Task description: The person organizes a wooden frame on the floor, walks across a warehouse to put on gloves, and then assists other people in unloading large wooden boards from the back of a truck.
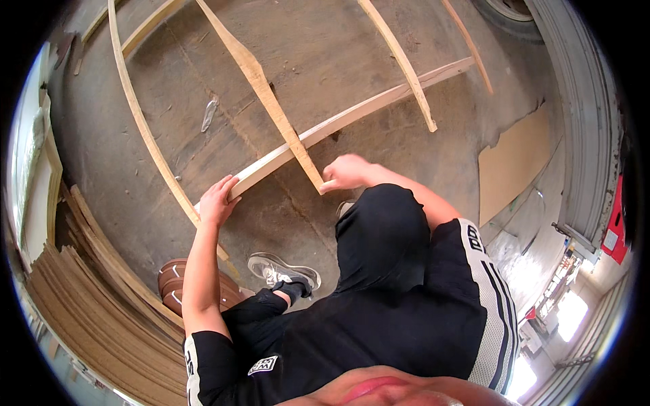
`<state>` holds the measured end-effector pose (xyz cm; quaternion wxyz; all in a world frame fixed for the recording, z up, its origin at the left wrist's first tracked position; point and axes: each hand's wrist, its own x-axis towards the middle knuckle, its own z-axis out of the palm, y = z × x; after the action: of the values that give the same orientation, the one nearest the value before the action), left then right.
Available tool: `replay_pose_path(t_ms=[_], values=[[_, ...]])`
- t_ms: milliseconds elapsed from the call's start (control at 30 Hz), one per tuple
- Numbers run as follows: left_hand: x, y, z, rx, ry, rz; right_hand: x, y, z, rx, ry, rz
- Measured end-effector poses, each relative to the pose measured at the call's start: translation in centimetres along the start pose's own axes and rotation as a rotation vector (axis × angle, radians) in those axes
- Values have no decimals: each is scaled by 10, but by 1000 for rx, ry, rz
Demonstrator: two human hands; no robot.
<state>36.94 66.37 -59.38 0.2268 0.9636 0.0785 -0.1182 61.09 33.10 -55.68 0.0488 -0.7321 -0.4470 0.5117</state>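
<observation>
A pale wooden beam [264, 165] runs across the concrete floor from near left to far right. Several long slats cross it. My left hand [217, 200] is wrapped over the beam's near left end, close to a curved slat [139, 114]. My right hand [347, 172] is curled closed at the near end of the middle slat [272, 101], thumb against its tip. This slat lies over the beam and widens partway along. Farther right, another slat [399, 57] crosses the beam, and a thin slat [470, 40] meets its far end.
Stacked brown boards [88, 318] fill the left side, beside a brown rounded object [173, 284]. A cardboard sheet [518, 162] lies on the right near a grey ribbed metal wall [575, 101]. Crumpled clear plastic [209, 115] rests on the floor. A tire [511, 20] shows at the far right.
</observation>
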Motion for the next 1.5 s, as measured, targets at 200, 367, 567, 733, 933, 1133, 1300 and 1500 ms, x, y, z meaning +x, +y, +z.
replay_pose_path(t_ms=[200,367,567,733,933,1133,1300,1500], values=[[2,4,16,144,75,-74,-36,77,-81,-309,866,120],[-6,-2,43,124,244,-184,-4,145,-93,-679,543,173],[-10,-5,23,82,52,-187,2,154,-85,-605,472,159],[-10,-4,11,81,39,-175,7,158,-78,-584,549,186],[-11,-3,10,66,53,-191,4,160,-69,-502,647,145],[-20,5,19,70,58,-229,-3,155,-76,-485,563,184],[-17,14,17,66,35,-232,-5,156,-79,-477,606,141],[-16,16,9,42,33,-206,0,162,-72,-522,604,148]])
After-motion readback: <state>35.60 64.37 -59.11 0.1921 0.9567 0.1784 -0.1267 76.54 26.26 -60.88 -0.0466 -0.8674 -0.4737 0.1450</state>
